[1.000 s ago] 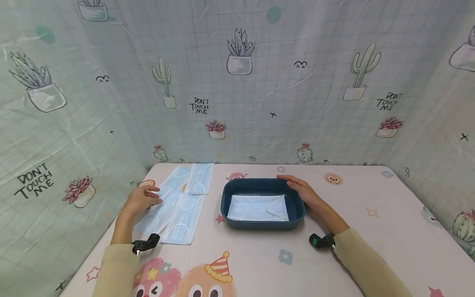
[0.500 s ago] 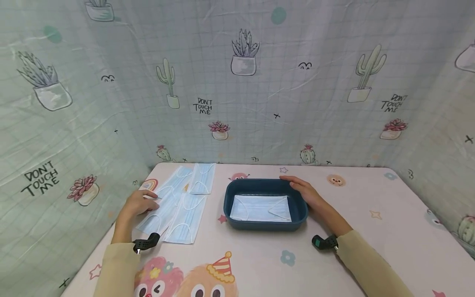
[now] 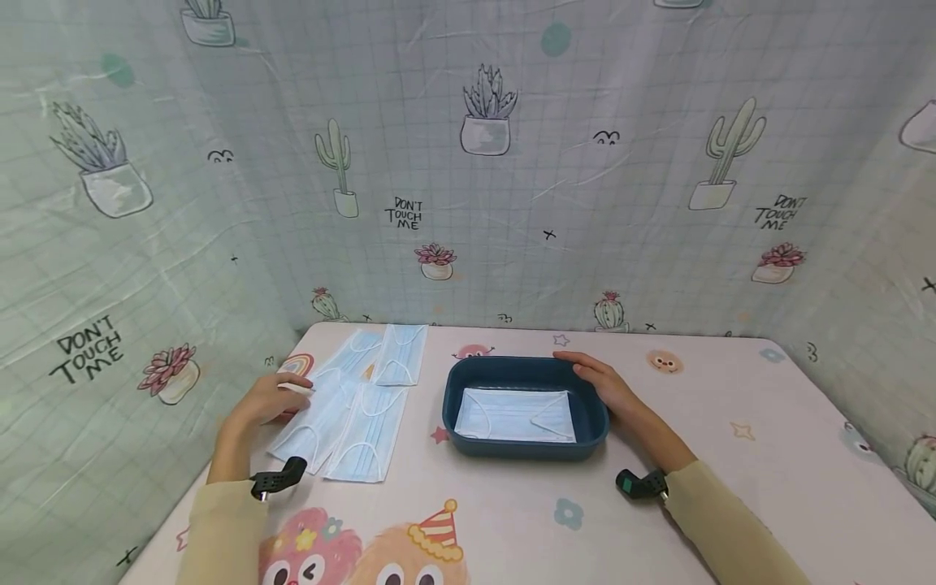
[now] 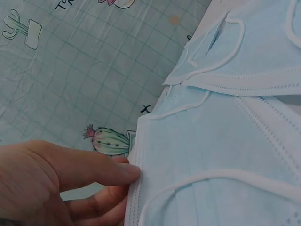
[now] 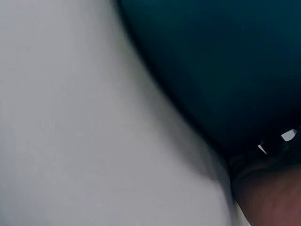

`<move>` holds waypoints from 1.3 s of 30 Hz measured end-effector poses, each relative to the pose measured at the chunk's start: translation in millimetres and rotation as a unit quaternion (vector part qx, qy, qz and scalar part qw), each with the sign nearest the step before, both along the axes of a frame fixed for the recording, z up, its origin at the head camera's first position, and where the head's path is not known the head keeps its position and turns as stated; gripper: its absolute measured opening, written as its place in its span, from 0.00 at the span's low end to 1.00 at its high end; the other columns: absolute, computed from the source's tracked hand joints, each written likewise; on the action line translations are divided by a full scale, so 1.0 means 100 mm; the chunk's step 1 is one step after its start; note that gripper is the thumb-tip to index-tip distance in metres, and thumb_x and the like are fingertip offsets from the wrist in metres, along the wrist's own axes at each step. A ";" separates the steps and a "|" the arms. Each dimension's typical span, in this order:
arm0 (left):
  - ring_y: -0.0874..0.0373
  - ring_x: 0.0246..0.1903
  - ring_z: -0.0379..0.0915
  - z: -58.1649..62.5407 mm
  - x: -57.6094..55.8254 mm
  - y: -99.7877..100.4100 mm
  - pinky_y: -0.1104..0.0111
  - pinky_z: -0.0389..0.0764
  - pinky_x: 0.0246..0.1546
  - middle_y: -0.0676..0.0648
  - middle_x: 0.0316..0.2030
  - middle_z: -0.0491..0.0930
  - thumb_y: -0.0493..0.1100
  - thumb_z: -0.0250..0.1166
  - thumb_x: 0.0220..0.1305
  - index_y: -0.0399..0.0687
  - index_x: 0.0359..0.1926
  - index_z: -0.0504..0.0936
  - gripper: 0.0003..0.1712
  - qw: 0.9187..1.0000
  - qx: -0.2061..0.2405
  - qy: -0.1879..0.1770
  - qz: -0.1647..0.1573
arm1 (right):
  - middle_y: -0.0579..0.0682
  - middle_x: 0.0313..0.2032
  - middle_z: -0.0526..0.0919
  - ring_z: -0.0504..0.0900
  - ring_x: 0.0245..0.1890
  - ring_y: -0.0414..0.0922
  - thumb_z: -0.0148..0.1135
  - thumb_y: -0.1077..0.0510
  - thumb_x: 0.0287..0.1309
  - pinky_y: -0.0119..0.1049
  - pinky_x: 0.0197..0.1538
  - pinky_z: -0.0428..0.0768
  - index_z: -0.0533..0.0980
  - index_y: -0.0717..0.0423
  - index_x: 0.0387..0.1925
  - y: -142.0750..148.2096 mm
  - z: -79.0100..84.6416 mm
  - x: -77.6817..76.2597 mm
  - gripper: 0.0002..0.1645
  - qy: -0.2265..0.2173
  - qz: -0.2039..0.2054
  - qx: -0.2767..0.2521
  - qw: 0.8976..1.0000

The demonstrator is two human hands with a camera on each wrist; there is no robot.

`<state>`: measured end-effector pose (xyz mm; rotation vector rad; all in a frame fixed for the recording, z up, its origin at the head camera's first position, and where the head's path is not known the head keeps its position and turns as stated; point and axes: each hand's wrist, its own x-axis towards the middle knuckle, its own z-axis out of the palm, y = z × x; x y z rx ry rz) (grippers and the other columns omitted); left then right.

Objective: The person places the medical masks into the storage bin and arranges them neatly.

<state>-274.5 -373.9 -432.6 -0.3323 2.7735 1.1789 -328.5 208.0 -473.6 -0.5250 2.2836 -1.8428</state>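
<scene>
My left hand (image 3: 265, 400) pinches the left edge of a light blue face mask (image 3: 316, 410) at the left of the table. In the left wrist view the thumb (image 4: 123, 173) lies on top of that mask's white stitched edge, with the other fingers beneath it. Several more masks lie around it, partly overlapping, with white ear loops showing. At the right far corner of a dark blue box (image 3: 522, 449), my right hand (image 3: 608, 388) holds the rim, its fingers over the far side. Inside the box one face mask (image 3: 515, 416) lies flat.
The table (image 3: 504, 520) has a pale pink cover printed with cartoon faces, stars and flowers. Behind and beside it hangs a curtain (image 3: 526, 244) with cactus prints. Black wrist cameras (image 3: 278, 478) are strapped to both wrists.
The left fingers have come together on the mask's left edge, which now stands a little raised. The right hand has stayed at the box corner. The head view has shifted slightly.
</scene>
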 end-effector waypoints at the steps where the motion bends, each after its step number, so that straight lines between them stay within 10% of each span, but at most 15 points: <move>1: 0.52 0.36 0.77 0.02 0.02 0.00 0.69 0.81 0.34 0.35 0.47 0.80 0.39 0.66 0.64 0.33 0.64 0.75 0.28 1.000 0.005 0.001 -0.004 | 0.59 0.78 0.62 0.50 0.82 0.59 0.38 0.58 0.82 0.64 0.81 0.43 0.67 0.57 0.75 0.00 0.00 0.00 0.27 0.000 -0.001 -0.001 1.000; 8: 0.53 0.40 0.74 0.09 0.06 0.04 0.68 0.78 0.34 0.33 0.52 0.81 0.33 0.64 0.64 0.32 0.57 0.79 0.20 0.998 0.017 0.021 -0.051 | 0.59 0.78 0.62 0.48 0.83 0.59 0.39 0.59 0.81 0.65 0.81 0.42 0.67 0.58 0.74 0.00 -0.02 -0.02 0.27 0.005 -0.002 0.001 1.000; 25: 0.64 0.23 0.64 0.07 0.05 0.05 0.72 0.68 0.24 0.54 0.28 0.76 0.35 0.69 0.63 0.26 0.56 0.82 0.22 0.993 0.048 0.030 -0.100 | 0.60 0.78 0.62 0.50 0.82 0.60 0.39 0.58 0.81 0.63 0.82 0.44 0.66 0.58 0.75 -0.01 -0.01 -0.01 0.27 0.004 0.007 -0.015 1.000; 39: 0.47 0.48 0.74 0.05 0.06 0.02 0.68 0.78 0.43 0.26 0.63 0.73 0.32 0.61 0.66 0.29 0.53 0.85 0.17 0.991 0.025 0.053 -0.120 | 0.60 0.78 0.63 0.50 0.82 0.59 0.39 0.59 0.81 0.63 0.82 0.43 0.66 0.60 0.75 0.00 -0.02 0.00 0.27 0.007 0.006 -0.024 1.000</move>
